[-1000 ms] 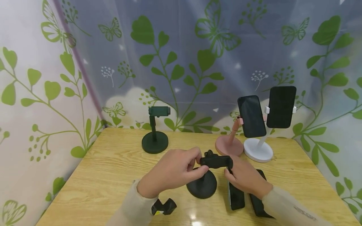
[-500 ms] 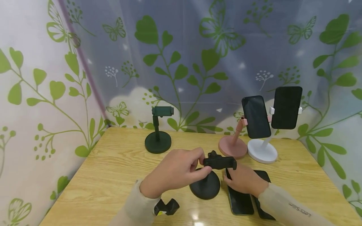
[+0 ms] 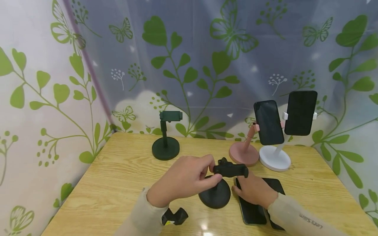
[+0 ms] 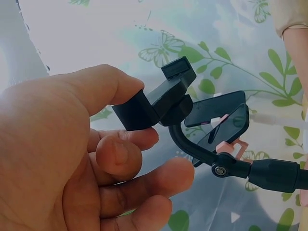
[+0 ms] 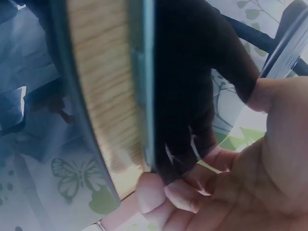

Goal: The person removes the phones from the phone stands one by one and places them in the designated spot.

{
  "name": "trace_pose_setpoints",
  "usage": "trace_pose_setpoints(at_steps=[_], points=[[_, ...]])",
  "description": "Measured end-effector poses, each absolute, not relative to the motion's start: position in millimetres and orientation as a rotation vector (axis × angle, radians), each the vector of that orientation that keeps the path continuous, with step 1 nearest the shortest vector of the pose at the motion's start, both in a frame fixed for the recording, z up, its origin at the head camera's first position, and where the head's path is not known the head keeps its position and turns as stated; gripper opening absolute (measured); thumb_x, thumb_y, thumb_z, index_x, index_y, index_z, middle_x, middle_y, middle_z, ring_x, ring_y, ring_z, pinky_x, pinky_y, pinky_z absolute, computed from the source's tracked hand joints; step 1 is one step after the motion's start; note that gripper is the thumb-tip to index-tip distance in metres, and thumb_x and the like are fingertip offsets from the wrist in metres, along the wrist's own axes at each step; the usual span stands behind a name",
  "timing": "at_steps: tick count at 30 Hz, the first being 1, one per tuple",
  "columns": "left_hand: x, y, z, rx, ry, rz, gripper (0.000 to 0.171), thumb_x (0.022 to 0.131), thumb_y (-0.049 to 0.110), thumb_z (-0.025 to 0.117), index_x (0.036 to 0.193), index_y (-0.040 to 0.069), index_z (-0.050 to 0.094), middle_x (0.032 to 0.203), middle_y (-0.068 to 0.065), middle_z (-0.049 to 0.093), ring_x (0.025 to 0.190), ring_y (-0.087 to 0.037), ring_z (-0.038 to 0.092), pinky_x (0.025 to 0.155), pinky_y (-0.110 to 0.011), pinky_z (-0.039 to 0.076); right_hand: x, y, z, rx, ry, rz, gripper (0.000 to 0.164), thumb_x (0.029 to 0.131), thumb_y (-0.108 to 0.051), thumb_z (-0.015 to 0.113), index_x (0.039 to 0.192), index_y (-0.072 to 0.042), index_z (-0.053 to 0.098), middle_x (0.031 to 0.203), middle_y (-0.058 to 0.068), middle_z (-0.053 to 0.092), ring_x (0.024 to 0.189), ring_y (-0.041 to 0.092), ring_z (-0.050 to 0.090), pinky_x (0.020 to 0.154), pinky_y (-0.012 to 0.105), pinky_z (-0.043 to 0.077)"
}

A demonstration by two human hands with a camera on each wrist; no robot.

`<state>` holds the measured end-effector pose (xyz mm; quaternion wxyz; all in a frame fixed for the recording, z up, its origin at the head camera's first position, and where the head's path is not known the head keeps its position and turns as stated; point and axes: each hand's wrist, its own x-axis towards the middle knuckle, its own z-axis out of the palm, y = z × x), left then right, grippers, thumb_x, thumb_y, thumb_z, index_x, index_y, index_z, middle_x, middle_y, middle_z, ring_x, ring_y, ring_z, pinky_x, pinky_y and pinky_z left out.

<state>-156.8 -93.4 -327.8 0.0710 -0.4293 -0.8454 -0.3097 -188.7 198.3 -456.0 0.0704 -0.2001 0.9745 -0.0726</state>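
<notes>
From where I stand, I see the left hand (image 3: pixel 189 177) pinching one end of the black plastic clamp (image 3: pixel 231 169), with the thumb on one side and a finger on the other. The clamp sits at the top of a desktop stand with a bent neck and a black round base (image 3: pixel 215 195), which rests on the light wooden table (image 3: pixel 118 183). This pinch seems good to me: it is best kept light but steady, so that the neck joint does not turn and the base does not tip.

The right hand (image 3: pixel 254 188) is over the far part of a black glass-faced phone (image 3: pixel 253 213), lying just to the right of the base. The thumb is near the left long edge, the other fingers are bent about the far end. Whether they truly pinch it, I cannot tell.

For a secure hold, I would take this phone by its two long edges and keep the fingertips off the slippery glass. A second black flat phone (image 3: pixel 274 186) lies close on its right, partly under the forearm, so any lift should go straight up, without dragging the neighbour or knocking the base.
</notes>
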Motion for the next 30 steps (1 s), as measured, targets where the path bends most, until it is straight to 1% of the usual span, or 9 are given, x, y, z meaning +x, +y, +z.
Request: trace_pose_setpoints(at_steps=[6,8,12,16,19,24,26,30], points=[[-156.6,-93.9,-328.0,-1.294,-2.548,-0.925,0.022,0.103,0.038,0.062,0.096,0.018,0.062,0.063,0.013,0.048,0.047,-0.002,0.039,0.049,-0.021,0.035,-189.3,195.7,-458.4,-0.571,2.940,-0.141,0.047,0.101,-0.036,0.067,0.125,0.005,0.063,0.120,0.029,0.063,0.103,0.041,0.068,0.082,0.056,0.057],[-156.4,-93.9,-327.9,-1.294,-2.552,-0.923,0.021,0.103,0.039,0.062,0.095,0.019,0.061,0.063,0.013,0.048,0.047,-0.002,0.039,0.049,-0.020,0.035,-189.5,195.4,-459.6,-0.564,2.944,-0.109,0.045,0.101,-0.037,0.067,0.119,0.004,0.065,0.115,0.027,0.065,0.100,0.041,0.068,0.081,0.056,0.057],[-156.4,-93.7,-327.8,-1.292,-2.556,-0.922,0.019,0.103,0.038,0.063,0.094,0.022,0.059,0.063,0.013,0.048,0.047,-0.002,0.039,0.049,-0.020,0.035,-189.0,194.8,-460.3,-0.557,2.956,-0.044,0.045,0.099,-0.041,0.069,0.113,0.002,0.066,0.109,0.026,0.067,0.099,0.042,0.067,0.082,0.058,0.056],[-156.5,-93.5,-327.6,-1.293,-2.555,-0.919,0.020,0.103,0.038,0.063,0.095,0.020,0.060,0.063,0.013,0.048,0.047,-0.002,0.039,0.049,-0.021,0.035,-187.5,194.7,-460.0,-0.554,2.970,-0.026,0.048,0.098,-0.042,0.070,0.117,0.002,0.066,0.114,0.027,0.067,0.103,0.044,0.066,0.084,0.059,0.056],[-156.6,-93.2,-327.5,-1.293,-2.556,-0.917,0.022,0.103,0.039,0.063,0.096,0.018,0.062,0.063,0.013,0.048,0.047,-0.003,0.039,0.049,-0.021,0.035,-186.5,195.1,-460.1,-0.555,2.983,-0.055,0.049,0.097,-0.039,0.071,0.121,0.003,0.064,0.116,0.028,0.066,0.104,0.044,0.066,0.081,0.058,0.057],[-156.4,-93.0,-327.6,-1.288,-2.559,-0.915,0.021,0.103,0.038,0.063,0.095,0.019,0.062,0.063,0.013,0.048,0.048,-0.002,0.039,0.050,-0.021,0.035,-185.6,195.4,-459.8,-0.540,2.972,-0.063,0.048,0.098,-0.037,0.070,0.122,0.004,0.064,0.110,0.026,0.068,0.102,0.043,0.066,0.079,0.057,0.057],[-156.4,-93.2,-327.7,-1.289,-2.562,-0.919,0.021,0.103,0.038,0.063,0.096,0.019,0.062,0.063,0.013,0.048,0.048,-0.003,0.039,0.050,-0.021,0.035,-185.4,195.4,-458.8,-0.525,2.959,-0.044,0.047,0.099,-0.037,0.069,0.123,0.003,0.065,0.107,0.025,0.069,0.101,0.044,0.066,0.080,0.058,0.057],[-156.4,-93.3,-327.7,-1.291,-2.567,-0.930,0.022,0.103,0.038,0.063,0.096,0.018,0.062,0.063,0.013,0.048,0.048,-0.003,0.039,0.050,-0.021,0.035,-184.8,196.0,-454.9,-0.522,2.941,0.018,0.050,0.099,-0.039,0.068,0.127,0.002,0.065,0.110,0.024,0.070,0.104,0.045,0.064,0.088,0.061,0.053]])
